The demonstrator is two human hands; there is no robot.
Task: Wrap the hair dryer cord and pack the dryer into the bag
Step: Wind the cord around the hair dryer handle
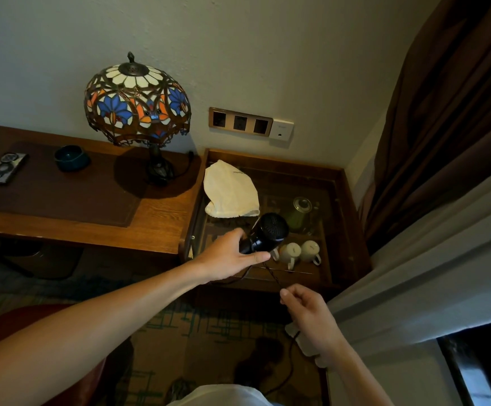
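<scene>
My left hand [232, 257] grips the handle of a black hair dryer [268, 232], held above the glass-topped cabinet [346, 230] with its round rear grille facing up. The dark cord [273, 275] runs from the handle down to my right hand [311, 317], which pinches it between thumb and fingers; the rest of the cord hangs below toward the floor. A cream cloth bag [230, 190] lies flat on the glass top, behind the dryer.
Two white cups [300, 252] and a green tin [298, 212] show under the glass. A stained-glass lamp [137, 104], a dark bowl [71, 158] and a tray stand on the wooden desk [156, 218] to the left. Wall sockets [239, 122] sit behind; curtains hang right.
</scene>
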